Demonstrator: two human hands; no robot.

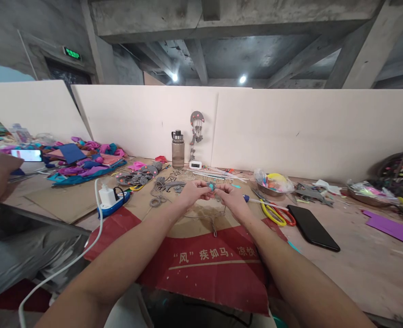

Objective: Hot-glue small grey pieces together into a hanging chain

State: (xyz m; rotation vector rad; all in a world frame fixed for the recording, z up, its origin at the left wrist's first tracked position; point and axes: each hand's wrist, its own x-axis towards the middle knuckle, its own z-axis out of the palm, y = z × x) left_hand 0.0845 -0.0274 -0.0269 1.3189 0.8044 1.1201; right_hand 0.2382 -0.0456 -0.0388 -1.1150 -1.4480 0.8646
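Over the cardboard sheet (218, 255), my left hand (197, 190) and my right hand (228, 195) meet, fingertips pinched on a small grey piece with a teal spot (211, 186). Its exact kind is too small to make out. Grey cord (214, 225) trails below the hands onto the cardboard. Left of my left hand lie grey felt pieces (174, 186) and a loop of grey cord (157, 200). Scissors with yellow and red handles (273, 214) rest to the right of my right hand, beside a blue-tipped white stick (246, 198).
A bottle (178, 152) and a small white clock (195, 165) stand at the back, below a hanging grey crescent ornament (197, 119). A black phone (312, 228) and a bowl (275, 187) lie right. At left are a power strip (114, 202) and another person's hand (3, 161).
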